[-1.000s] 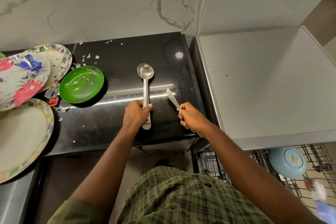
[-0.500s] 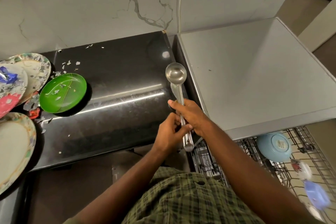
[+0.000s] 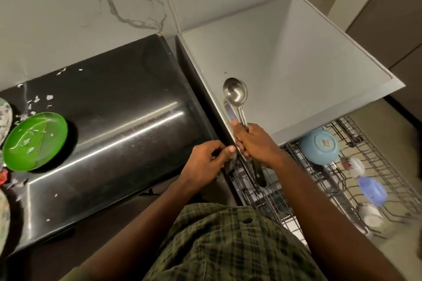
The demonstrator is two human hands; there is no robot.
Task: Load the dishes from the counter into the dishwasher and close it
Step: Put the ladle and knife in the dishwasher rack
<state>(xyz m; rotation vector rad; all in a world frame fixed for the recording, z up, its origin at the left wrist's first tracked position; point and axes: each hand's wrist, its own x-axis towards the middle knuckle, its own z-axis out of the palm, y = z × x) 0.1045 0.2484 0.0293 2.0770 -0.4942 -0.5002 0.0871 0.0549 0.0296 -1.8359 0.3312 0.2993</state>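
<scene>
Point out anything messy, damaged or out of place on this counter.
Pale flakes and scraps are scattered over the black counter near its left end, and more lie inside the green plate. A red scrap sits at the left edge. What the bits are cannot be told.

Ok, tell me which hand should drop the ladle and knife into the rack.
Right. The right hand already grips both the ladle and the knife, directly above the dishwasher rack. The left hand holds nothing and sits over the counter edge.
</scene>
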